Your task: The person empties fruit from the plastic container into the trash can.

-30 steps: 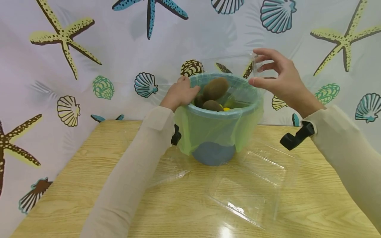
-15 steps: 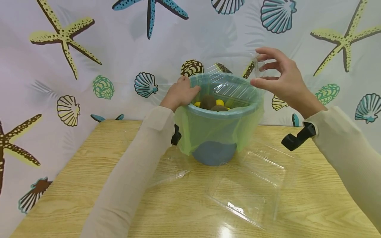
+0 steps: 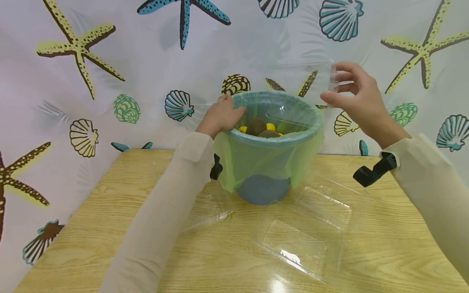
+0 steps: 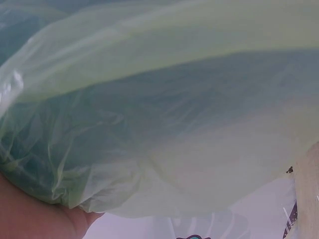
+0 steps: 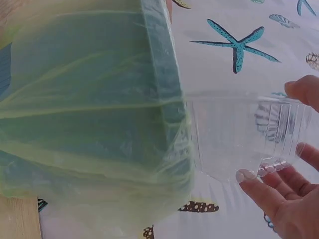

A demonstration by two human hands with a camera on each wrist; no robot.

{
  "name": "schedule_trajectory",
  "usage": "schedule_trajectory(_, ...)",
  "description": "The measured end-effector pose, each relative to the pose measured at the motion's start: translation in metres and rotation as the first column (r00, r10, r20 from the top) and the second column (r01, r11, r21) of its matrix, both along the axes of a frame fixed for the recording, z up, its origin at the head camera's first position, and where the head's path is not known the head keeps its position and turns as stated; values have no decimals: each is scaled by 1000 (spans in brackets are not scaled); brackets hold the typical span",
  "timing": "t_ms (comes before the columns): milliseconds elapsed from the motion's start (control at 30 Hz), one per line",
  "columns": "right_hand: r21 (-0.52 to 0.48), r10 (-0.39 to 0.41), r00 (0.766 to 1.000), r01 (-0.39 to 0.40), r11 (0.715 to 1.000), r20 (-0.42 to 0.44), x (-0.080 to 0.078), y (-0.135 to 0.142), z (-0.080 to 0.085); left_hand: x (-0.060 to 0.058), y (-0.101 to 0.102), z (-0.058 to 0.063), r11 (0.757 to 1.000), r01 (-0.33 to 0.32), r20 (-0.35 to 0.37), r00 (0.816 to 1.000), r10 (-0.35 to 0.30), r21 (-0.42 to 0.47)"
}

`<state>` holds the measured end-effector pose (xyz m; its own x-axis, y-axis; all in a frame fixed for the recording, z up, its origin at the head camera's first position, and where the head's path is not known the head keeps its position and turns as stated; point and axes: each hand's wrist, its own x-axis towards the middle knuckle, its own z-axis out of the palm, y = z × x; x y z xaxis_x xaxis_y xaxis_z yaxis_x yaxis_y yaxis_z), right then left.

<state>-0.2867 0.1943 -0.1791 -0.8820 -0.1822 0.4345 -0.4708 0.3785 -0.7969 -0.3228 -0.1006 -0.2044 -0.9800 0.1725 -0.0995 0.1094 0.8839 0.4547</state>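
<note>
A blue bucket [image 3: 263, 190] lined with a thin yellow-green plastic bag [image 3: 265, 160] stands upright on the table. Over its left rim my left hand [image 3: 221, 114] grips the bag and edge; the left wrist view shows mostly bag, with part of that hand [image 4: 42, 219] at the lower left. My right hand [image 3: 360, 95] holds a clear plastic container [image 5: 229, 134] by its end, thumb on one side and fingertips on the other, above and behind the right rim. Inside the bucket lie brown rounded things [image 3: 256, 126] and small yellow ones [image 3: 270, 127].
More clear plastic containers lie on the wooden table [image 3: 121, 195]: one [image 3: 300, 244] in front of the bucket, another [image 3: 329, 203] at its right and one [image 3: 210, 207] partly behind my left sleeve. A patterned sheet [image 3: 205, 61] hangs directly behind the table.
A large brown oval thing, high in the bucket mouth a second ago, has dropped lower inside. The clear container tipped over the bucket, then moved right with my right hand. My left hand stays put.
</note>
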Motion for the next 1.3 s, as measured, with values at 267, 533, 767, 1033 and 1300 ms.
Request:
schedule_trajectory(267,-361,107,982,-43,931,157,-1,20,-5,0,1,-1,1000,-5,-11,1000,5,4)
schedule_trajectory(533,-464,100,962,31,886,255,-7,40,-13,1,0,-2,1000,-6,-17,1000,6,-6)
schedule_trajectory(767,-505,118,947,53,861,300,-7,57,-20,1,0,-1,1000,-7,-21,1000,7,-11)
schedule_trajectory(1033,-609,187,928,51,792,322,-7,77,-31,1,0,-1,1000,0,-25,1000,-1,-11)
schedule_trajectory(1300,-663,209,913,85,743,351,-6,107,-52,2,0,-1,1000,-1,-14,1000,1,-4)
